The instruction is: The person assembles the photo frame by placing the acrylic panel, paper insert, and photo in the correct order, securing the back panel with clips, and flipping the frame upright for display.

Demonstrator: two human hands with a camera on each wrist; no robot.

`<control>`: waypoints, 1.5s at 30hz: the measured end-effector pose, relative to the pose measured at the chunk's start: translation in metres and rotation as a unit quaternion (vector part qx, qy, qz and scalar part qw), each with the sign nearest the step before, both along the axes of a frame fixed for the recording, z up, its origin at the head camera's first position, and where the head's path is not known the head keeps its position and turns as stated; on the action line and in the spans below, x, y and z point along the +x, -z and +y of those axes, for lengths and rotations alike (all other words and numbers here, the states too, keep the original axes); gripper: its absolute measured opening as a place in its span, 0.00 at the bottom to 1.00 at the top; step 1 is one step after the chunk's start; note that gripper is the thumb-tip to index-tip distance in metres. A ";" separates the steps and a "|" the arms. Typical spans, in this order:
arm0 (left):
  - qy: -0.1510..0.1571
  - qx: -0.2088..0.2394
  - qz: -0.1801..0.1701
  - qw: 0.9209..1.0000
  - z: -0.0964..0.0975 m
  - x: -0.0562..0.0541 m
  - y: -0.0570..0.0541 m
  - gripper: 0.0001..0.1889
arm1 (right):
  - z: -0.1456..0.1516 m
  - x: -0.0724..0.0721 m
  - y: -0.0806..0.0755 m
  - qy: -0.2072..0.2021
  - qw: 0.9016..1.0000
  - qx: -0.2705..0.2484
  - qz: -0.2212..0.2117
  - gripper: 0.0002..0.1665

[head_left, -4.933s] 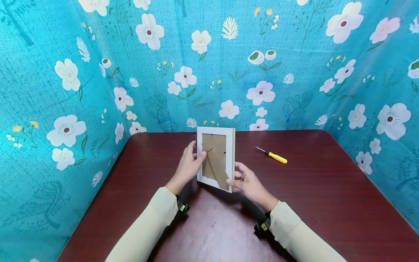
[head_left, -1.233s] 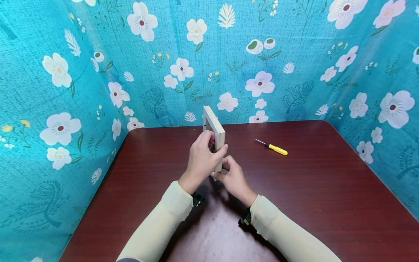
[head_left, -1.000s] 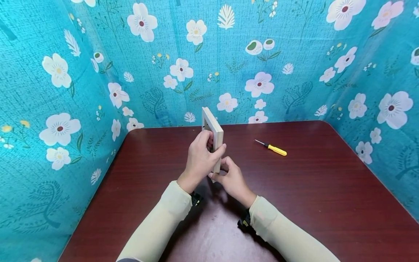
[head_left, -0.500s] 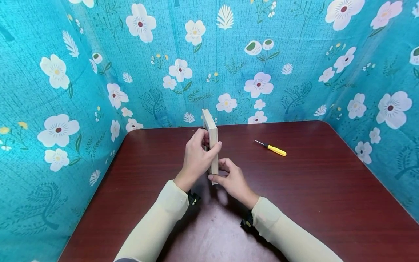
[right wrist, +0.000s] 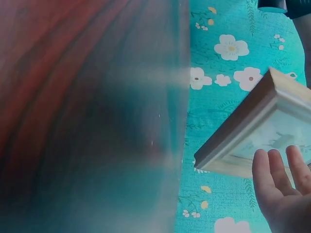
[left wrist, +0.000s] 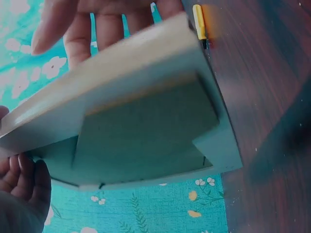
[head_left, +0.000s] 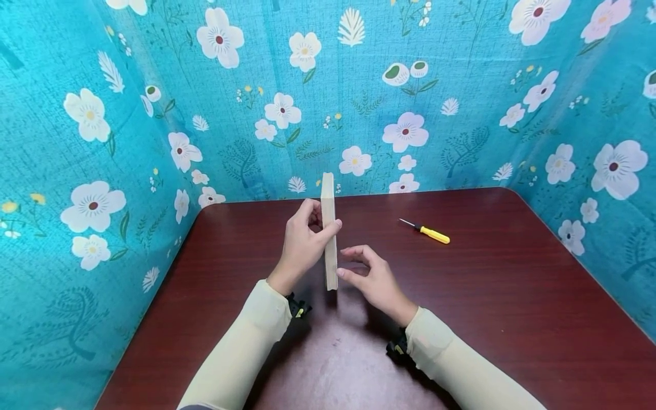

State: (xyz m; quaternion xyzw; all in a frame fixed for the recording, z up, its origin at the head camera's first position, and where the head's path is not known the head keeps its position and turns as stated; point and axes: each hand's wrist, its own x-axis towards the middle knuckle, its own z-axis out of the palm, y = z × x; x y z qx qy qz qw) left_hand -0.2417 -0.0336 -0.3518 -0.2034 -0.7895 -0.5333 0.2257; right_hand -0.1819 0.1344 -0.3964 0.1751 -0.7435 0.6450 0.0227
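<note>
A picture frame (head_left: 330,256) with a pale wooden edge stands upright near the middle of the table, seen edge-on in the head view. My left hand (head_left: 302,242) grips it, thumb on the near edge and fingers behind the back side. The left wrist view shows the brown back panel and its easel flap (left wrist: 146,131), slightly blurred. My right hand (head_left: 379,285) is just right of the frame's lower part, fingers and thumb spread apart, holding nothing. In the right wrist view its fingers (right wrist: 262,179) overlap the glazed front (right wrist: 284,128), which bears a pale picture.
A screwdriver (head_left: 433,234) with a yellow handle lies on the dark red-brown table (head_left: 487,296), right of the hands. Blue floral cloth (head_left: 451,85) hangs behind and at both sides. Black wrist cameras (head_left: 299,306) sit at the sleeve cuffs.
Seen from the back at first, the frame has turned edge-on in the left hand. The right hand, earlier holding its lower end, has let go and moved slightly right.
</note>
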 end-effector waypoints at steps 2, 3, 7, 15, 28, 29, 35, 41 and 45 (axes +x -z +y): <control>0.015 0.003 -0.002 1.000 -0.001 -0.001 0.000 0.13 | 0.003 0.000 0.000 0.005 1.000 0.000 0.013 0.22; 0.022 0.004 -0.004 1.000 -0.001 -0.001 0.000 0.13 | 0.004 -0.002 0.003 0.008 1.000 -0.002 0.018 0.22; 0.034 0.018 -0.016 0.999 -0.004 -0.003 0.001 0.14 | 0.012 -0.011 0.018 0.018 0.999 -0.002 0.032 0.20; 0.038 0.010 -0.059 0.997 -0.011 -0.002 0.006 0.16 | 0.023 -0.014 0.030 0.021 0.999 0.008 0.048 0.19; 0.064 0.023 -0.100 0.993 -0.019 -0.001 0.008 0.18 | 0.037 -0.017 0.022 0.053 0.997 0.025 0.053 0.18; 0.065 0.029 -0.107 0.992 -0.019 -0.001 0.008 0.17 | 0.038 -0.018 0.022 0.057 0.996 0.030 0.054 0.17; 0.096 0.109 -0.138 0.980 -0.020 -0.001 0.006 0.15 | 0.046 -0.022 0.020 0.079 0.993 0.054 0.063 0.18; 0.131 0.179 -0.142 0.965 -0.022 -0.004 0.006 0.16 | 0.050 -0.024 0.014 0.098 0.990 0.065 0.072 0.19; 0.149 0.201 -0.135 0.959 -0.024 -0.005 0.006 0.16 | 0.052 -0.026 0.011 0.114 0.988 0.068 0.073 0.22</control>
